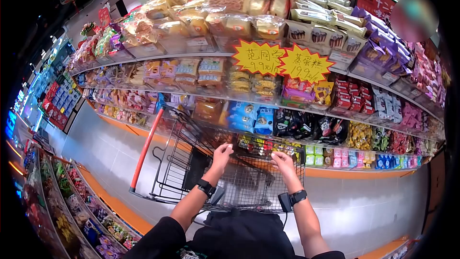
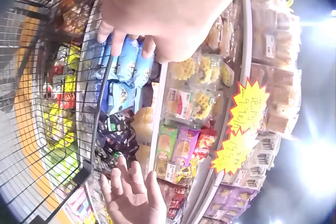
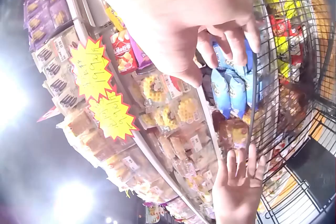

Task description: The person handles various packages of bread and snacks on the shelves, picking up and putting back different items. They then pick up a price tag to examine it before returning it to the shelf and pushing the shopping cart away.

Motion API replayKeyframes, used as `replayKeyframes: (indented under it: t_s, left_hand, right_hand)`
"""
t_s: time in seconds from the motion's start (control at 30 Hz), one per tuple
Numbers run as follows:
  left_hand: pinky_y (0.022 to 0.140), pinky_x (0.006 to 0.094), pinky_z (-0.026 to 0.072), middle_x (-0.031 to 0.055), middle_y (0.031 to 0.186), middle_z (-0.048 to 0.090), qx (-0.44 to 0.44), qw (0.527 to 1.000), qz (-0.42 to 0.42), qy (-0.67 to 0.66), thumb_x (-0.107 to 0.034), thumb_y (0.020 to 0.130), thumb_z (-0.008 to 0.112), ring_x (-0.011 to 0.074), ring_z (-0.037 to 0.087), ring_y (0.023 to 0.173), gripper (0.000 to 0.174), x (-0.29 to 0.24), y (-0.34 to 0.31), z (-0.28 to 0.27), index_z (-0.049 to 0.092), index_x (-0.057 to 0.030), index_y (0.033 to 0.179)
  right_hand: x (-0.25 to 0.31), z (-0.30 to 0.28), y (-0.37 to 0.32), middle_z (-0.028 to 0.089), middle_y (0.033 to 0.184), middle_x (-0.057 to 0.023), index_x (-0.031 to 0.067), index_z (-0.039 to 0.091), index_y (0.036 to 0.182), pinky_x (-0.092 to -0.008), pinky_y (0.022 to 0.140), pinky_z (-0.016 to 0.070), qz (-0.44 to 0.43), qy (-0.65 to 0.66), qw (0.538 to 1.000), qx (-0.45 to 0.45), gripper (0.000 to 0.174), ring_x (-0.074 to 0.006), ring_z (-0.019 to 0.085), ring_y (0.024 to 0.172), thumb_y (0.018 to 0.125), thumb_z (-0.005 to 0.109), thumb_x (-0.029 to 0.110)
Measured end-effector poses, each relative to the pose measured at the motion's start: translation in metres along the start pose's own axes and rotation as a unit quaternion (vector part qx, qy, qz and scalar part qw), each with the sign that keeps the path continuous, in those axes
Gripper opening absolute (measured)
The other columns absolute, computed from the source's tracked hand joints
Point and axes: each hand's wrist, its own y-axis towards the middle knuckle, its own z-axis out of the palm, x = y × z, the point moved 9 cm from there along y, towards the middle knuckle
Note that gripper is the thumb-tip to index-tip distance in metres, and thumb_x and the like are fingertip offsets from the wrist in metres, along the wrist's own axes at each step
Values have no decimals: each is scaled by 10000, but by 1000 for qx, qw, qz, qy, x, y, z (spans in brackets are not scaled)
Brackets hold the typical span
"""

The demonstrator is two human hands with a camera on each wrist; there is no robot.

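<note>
A black wire shopping cart (image 1: 282,189) stands sideways before me, its red handle (image 1: 146,151) on the left. Above the basket hangs my left hand (image 1: 222,157), its fingers loosely bent and holding nothing. To its right, apart from it, my right hand (image 1: 284,164) is also over the basket and has nothing in it. In the left wrist view, the right hand's fingers (image 2: 137,178) are spread, its palm showing. Blue snack bags (image 3: 237,90) on a shelf appear behind the fingers in the right wrist view.
Tiered shelves of packaged bread and snacks (image 1: 230,2) rise across the aisle, with two yellow starburst price signs (image 1: 256,58) at the front edge. Another snack rack (image 1: 72,201) stands at lower left. Pale floor tiles (image 1: 378,199) extend to the right.
</note>
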Motion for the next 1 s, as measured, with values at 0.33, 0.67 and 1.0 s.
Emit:
replayKeyframes:
  t_s: [0.33,0.67,1.0]
  left_hand:
    - [846,314,424,84,1423,412,29,998,-41,-25,-302,892,624,151,602,1002,342,18,8,-47,617,-30,1100]
    - [886,298,404,136,1371,461,44,996,-19,-73,-220,881,645,187,527,1145,252,4,28,-93,646,-1,1005]
    - [819,314,423,2,1085,608,66,994,-81,-32,-309,929,561,150,605,1017,359,21,19,-110,563,-77,1203]
  right_hand:
    - [-16,51,-14,620,946,-12,36,601,1140,-245,710,489,52,45,997,-28,359,-103,593,859,910,604,312]
    - [-26,98,-14,613,1008,-24,67,575,1039,-243,722,495,18,17,999,-47,248,-88,584,852,897,632,262]
    - [-34,127,-22,594,1107,-78,35,574,1077,-363,817,479,53,159,985,-33,410,-208,591,904,950,492,416]
